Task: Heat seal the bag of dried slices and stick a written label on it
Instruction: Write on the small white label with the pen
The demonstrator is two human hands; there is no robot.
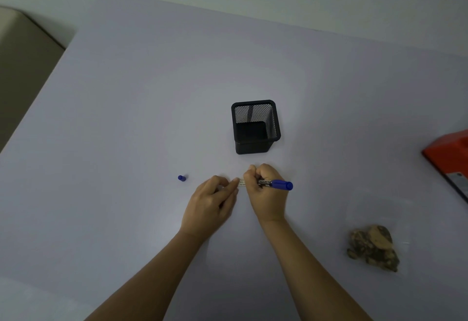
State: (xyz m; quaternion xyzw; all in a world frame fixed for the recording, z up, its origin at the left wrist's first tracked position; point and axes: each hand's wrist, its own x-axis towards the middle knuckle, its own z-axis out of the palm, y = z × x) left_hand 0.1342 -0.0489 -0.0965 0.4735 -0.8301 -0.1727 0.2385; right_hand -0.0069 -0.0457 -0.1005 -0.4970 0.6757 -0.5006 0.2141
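Label point(241, 183) mostly concealed: only a short pale strip shows between my two hands, and its faint print is too small to read. The tip of the marker point(276, 184) is hidden behind my right fingers, so I cannot tell whether it meets the paper. At the right edge a red machine point(448, 158) is cut off by the frame, type unclear. The bag point(374, 209) is clear film, its outline barely discernible against the pale table point(126, 118); I cannot judge whether its mouth is sealed.

My left hand point(212, 204) lies with fingers fairly straight, fingertips point(235, 182) pressing the label's left end to the table. My right hand point(266, 191) is curled round the marker, black barrel in the fist, blue end pointing right, directly over the label's right end. The bag lies well apart from both hands, at near right, with dried slices point(372, 247) bunched brown and mottled inside.

A small blue cylindrical cap point(181, 178) lies left of my left hand. A square black mesh holder point(255, 128) stands upright just beyond the hands.
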